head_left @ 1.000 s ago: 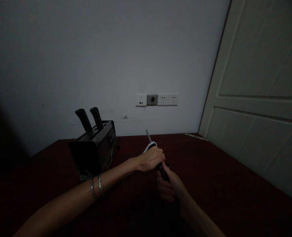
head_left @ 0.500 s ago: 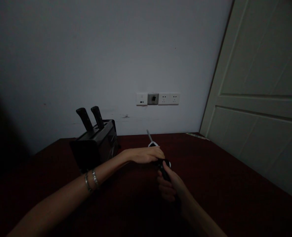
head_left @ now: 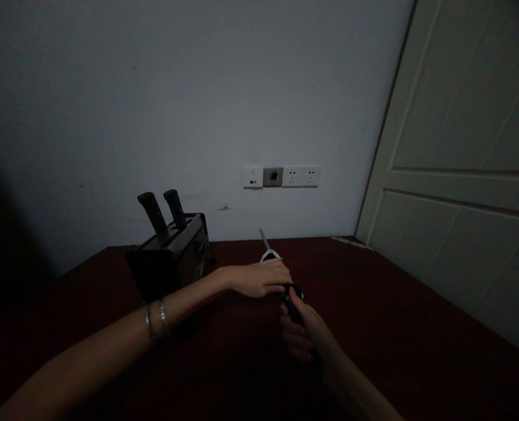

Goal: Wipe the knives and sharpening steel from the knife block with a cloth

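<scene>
My right hand [head_left: 301,330] is closed round a black handle [head_left: 293,310], thumb along its top. In line with it, a narrow grey strip [head_left: 264,237] sticks out beyond my left hand; it looks like the blade of a knife seen edge-on. My left hand [head_left: 263,276] lies palm down over a white-and-black device [head_left: 269,255], fingers curled over its far side. Most of the device is covered, so its kind does not show. The fingertips of my left hand almost meet my right thumb. Both hands are low over the dark red tabletop [head_left: 351,280].
On the left stands a black knife block [head_left: 171,257] with two black-handled knives [head_left: 153,211] in its slots, close to my left forearm. A pale wall with sockets [head_left: 301,176] rises behind the table. A light panelled door [head_left: 461,193] borders the right side.
My left hand and the device under it have shifted slightly left, and my left forearm sits a little lower. My right hand keeps its hold, almost unmoved.
</scene>
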The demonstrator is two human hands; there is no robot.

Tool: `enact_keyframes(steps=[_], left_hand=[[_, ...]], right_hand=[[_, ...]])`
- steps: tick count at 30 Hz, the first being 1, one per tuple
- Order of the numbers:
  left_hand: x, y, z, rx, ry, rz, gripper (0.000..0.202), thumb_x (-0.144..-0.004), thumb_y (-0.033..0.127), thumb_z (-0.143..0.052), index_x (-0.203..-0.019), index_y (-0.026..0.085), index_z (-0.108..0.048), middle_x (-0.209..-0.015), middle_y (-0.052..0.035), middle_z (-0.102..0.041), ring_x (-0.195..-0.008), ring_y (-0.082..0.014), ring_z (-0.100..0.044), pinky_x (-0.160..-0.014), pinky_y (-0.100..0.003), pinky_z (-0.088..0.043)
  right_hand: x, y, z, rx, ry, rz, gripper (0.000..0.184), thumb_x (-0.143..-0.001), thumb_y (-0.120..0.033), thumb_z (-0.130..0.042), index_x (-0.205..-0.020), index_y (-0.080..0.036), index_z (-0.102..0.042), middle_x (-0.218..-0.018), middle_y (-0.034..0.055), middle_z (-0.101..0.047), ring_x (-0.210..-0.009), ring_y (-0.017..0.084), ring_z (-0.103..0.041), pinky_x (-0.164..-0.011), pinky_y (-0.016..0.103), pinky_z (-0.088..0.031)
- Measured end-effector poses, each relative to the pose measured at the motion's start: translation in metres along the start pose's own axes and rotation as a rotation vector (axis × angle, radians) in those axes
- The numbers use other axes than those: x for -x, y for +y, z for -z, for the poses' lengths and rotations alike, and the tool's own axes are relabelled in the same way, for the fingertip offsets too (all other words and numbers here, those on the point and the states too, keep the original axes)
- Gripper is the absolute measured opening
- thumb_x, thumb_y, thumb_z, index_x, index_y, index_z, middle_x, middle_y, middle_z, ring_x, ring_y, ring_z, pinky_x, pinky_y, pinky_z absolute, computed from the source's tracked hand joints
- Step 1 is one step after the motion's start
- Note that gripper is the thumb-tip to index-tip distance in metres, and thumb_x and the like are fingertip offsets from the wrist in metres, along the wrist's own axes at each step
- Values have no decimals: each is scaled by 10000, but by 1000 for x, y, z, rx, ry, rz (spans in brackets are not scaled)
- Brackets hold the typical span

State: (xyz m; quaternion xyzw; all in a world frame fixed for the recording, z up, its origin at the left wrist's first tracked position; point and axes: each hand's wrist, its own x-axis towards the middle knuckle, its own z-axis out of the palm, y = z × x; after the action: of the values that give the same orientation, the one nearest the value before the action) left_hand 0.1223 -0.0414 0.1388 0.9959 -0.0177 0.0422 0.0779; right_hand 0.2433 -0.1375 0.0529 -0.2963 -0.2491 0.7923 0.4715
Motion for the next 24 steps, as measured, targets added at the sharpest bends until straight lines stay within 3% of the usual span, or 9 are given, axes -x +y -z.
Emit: enact_keyframes(steps=[6,11,24], left_hand=[[4,0,1,-146,32,-33,214,-903,206,-376,-1032,192,-546,-979,-71,-571,-942,-184,-453,-957,-321,-280],[0,-8,7,-153,43,-35,210,-908,224,-362,-984,222,-558,-939,-45,-571,-898,-174,-469,-937,-318,-289],[8,-63,26,-169,125,142,248,-922,293,-308,-895,193,-534,-895,-44,-548,-881,-181,-429,-942,-341,-279]], right_hand=[[0,4,-1,60,26,57,501,-811,-659,-315,-627,-212,-448,-269,-106,-317,-199,49,-178,-211,155,-195],[2,1,-2,76,2,78,498,-784,-673,-363,-626,-211,-458,-273,-111,-312,-205,44,-167,-212,154,-192],[6,-2,-12,-2,-38,1,582,-865,-615,-165,-585,-199,-462,-252,-93,-305,-192,49,-144,-203,153,-171]])
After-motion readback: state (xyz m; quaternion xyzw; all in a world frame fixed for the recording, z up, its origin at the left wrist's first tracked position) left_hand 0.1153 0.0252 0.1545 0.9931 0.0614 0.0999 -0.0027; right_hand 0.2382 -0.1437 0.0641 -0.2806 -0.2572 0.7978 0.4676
